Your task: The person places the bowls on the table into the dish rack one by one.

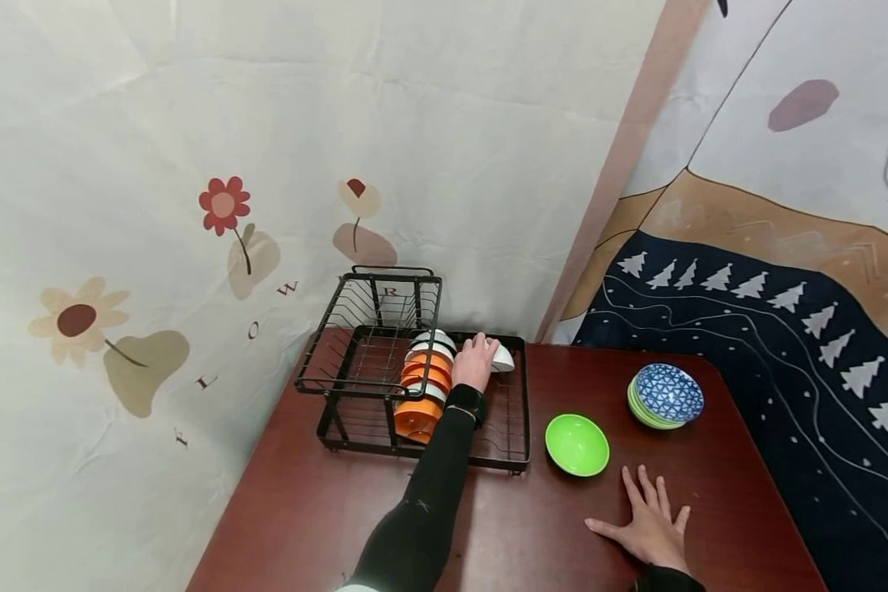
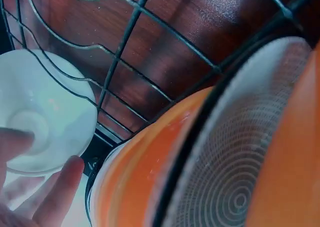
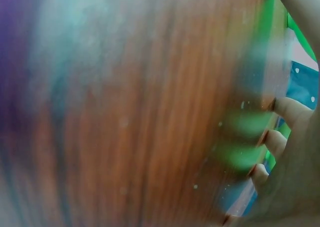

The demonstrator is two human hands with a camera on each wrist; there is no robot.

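My left hand [image 1: 474,363] reaches into the back right of the black dish rack [image 1: 521,411] and grips a white bowl [image 1: 502,358]. In the left wrist view this white bowl [image 2: 65,102] shows its underside, with the thumb on its foot and other fingers at its rim. Beside the hand, a row of orange bowls [image 1: 417,418] and white ones stands on edge in the rack. My right hand [image 1: 653,530] rests on the table with fingers spread, holding nothing. Just beyond it lies a light green bowl [image 1: 577,445], upright.
At the right of the brown table [image 1: 525,534] stands a stack of green bowls topped by a blue-patterned bowl [image 1: 669,392]. The rack's wire upper tier [image 1: 373,329] rises over its left part. Printed cloth [image 1: 451,148] hangs behind the table.
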